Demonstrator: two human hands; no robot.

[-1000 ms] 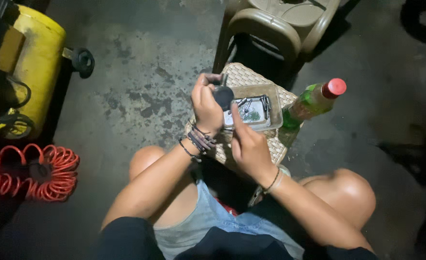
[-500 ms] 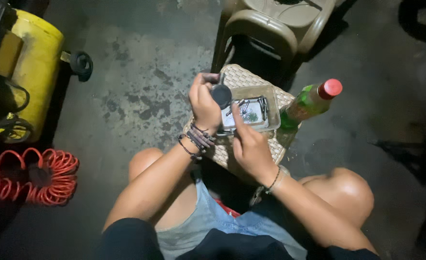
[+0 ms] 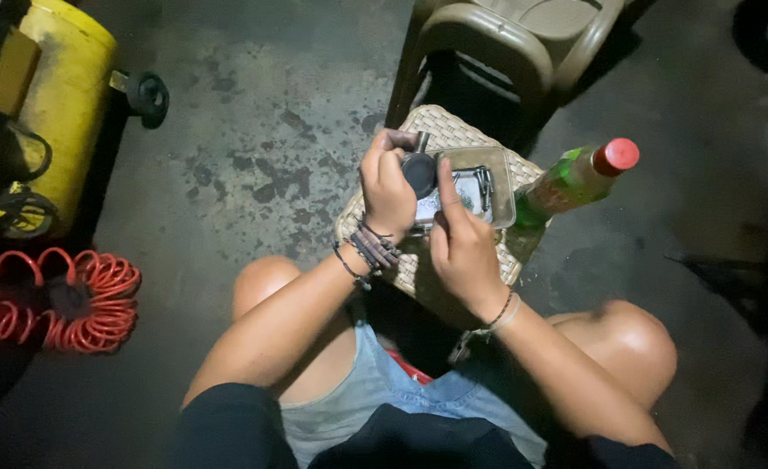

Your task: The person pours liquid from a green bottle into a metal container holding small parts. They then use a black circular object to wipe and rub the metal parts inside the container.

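Left hand (image 3: 390, 187) closes around a small dark round part (image 3: 420, 171), steadying it above the clear tray (image 3: 499, 201) on the woven stool (image 3: 453, 130). Right hand (image 3: 462, 247) presses a thumb against it; green bottle (image 3: 575, 181) stands right.

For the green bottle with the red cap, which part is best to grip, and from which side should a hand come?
Probably grip the green bottle at mid-body, coming from its right side. It leans with its red cap toward the upper right, and the tray and both hands crowd its left, while the right side is open floor.
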